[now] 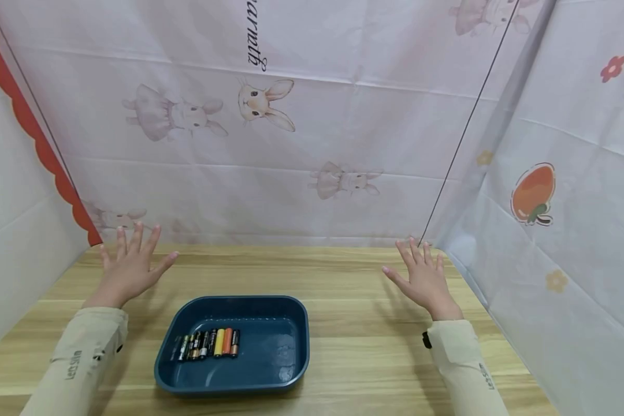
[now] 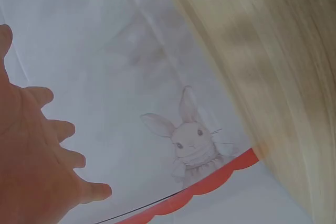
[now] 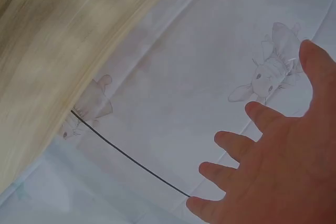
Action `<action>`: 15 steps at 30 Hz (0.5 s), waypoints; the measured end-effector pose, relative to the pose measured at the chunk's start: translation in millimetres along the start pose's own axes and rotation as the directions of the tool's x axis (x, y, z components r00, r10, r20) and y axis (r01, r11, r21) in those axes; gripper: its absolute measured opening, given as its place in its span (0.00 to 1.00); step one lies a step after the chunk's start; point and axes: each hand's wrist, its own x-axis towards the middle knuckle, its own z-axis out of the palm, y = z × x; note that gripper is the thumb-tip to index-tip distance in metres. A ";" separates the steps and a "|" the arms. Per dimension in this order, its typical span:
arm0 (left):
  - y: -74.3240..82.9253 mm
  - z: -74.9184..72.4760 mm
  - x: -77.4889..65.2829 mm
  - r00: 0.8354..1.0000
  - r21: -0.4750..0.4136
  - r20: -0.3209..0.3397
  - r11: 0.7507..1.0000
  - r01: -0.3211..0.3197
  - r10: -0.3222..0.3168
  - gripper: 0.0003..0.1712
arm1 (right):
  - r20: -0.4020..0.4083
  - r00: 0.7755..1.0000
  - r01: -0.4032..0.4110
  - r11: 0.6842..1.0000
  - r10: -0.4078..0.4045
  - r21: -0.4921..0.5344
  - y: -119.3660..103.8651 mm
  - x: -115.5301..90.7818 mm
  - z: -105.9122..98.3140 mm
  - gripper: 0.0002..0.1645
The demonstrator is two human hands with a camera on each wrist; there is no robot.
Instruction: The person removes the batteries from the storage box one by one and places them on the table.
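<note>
We do best with our left hand point(image 1: 129, 276) and right hand point(image 1: 426, 284) spread wide, holding nothing, apart from the blue tray point(image 1: 262, 346) and its row of batteries point(image 1: 211, 343).

the head view faces forward-down; nearer wrist views share the table point(image 1: 359, 352).

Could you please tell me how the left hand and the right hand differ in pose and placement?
The left hand is closer to the blue tray, while the right hand is farther from it. The left hand's thumb points toward the person's right; the right hand's thumb points toward the person's left. Both have spread fingers, hold nothing, and come out of pale sleeves.
</note>
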 end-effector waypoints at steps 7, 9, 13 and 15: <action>7.5 -4.7 0.0 1.000 0.000 0.012 1.000 -0.008 0.008 0.50 | 0.021 1.000 -0.007 1.000 0.007 0.015 -2.4 -3.7 -3.6 0.50; 9.0 -6.4 0.5 1.000 0.001 0.016 1.000 -0.012 0.012 0.51 | 0.027 1.000 -0.009 1.000 0.009 0.014 -3.1 -4.2 -5.7 0.50; 9.7 -8.2 1.8 1.000 0.008 0.025 1.000 -0.018 0.018 0.51 | 0.035 0.999 -0.008 1.000 0.008 0.010 -5.1 -4.4 -9.8 0.50; 10.1 -8.6 2.1 0.999 0.011 0.029 1.000 -0.020 0.020 0.51 | 0.031 1.000 -0.005 1.000 0.004 0.008 -5.7 -4.2 -11.0 0.50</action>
